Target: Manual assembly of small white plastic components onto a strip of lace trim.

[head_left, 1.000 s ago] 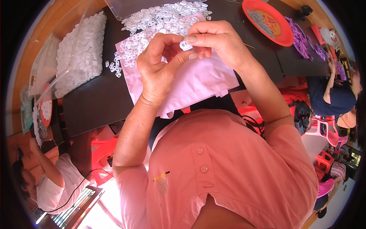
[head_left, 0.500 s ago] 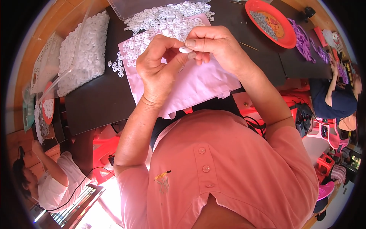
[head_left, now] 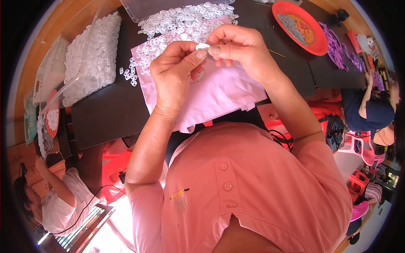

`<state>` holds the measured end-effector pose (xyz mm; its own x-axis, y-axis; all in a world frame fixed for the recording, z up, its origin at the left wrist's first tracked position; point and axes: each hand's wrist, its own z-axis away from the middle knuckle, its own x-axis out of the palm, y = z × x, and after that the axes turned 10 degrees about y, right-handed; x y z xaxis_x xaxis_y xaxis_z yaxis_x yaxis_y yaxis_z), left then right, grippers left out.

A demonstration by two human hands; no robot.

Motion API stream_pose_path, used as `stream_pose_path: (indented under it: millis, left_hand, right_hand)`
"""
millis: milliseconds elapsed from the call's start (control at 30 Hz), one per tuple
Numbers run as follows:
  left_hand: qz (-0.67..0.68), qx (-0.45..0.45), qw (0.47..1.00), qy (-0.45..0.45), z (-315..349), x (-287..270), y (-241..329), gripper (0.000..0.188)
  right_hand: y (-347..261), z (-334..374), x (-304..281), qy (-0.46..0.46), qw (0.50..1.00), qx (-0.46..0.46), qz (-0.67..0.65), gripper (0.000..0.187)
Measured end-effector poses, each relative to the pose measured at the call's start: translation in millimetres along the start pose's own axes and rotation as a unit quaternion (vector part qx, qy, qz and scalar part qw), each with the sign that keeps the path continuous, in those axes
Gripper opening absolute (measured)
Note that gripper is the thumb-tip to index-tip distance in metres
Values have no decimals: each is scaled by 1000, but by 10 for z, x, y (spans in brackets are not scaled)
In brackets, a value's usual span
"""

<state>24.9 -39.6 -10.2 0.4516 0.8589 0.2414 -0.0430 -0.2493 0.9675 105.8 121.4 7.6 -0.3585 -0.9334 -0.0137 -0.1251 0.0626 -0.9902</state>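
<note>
Above a pink cloth (head_left: 223, 99), a small white plastic piece (head_left: 202, 46) is pinched between the thumb and fingers of my left hand (head_left: 173, 76). My right hand (head_left: 244, 50) meets it from the other side, thumb and index fingertip closed at the piece's right end. Whether the right fingertips also hold something tiny is hidden. Just beyond my hands, a heap of loose white plastic pieces (head_left: 181, 25), many with holes through them, covers the far part of the cloth and the dark table (head_left: 105, 122).
A clear bin at left holds many white pieces (head_left: 90, 59). At far right lie a red plate (head_left: 321, 47) with small metal parts, a thin stick (head_left: 277, 54) and purple strips (head_left: 335, 48). Another person (head_left: 63, 189) sits at lower left; one more (head_left: 367, 107) is at right.
My hands have shifted slightly, and the white piece has moved up and a little left, now turned differently between the fingertips. A round print on the cloth shows more below my hands.
</note>
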Motion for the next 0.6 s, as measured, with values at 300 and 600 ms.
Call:
stream_pose_path:
  millis: [300, 600]
  left_hand:
    - [69, -65, 995, -32, -49, -20, 43, 14]
    - [144, -66, 986, -50, -97, -88, 7, 19]
  right_hand:
    - [107, -17, 27, 75, 931, -302, 192, 13]
    - [122, -18, 67, 54, 956, -258, 128, 14]
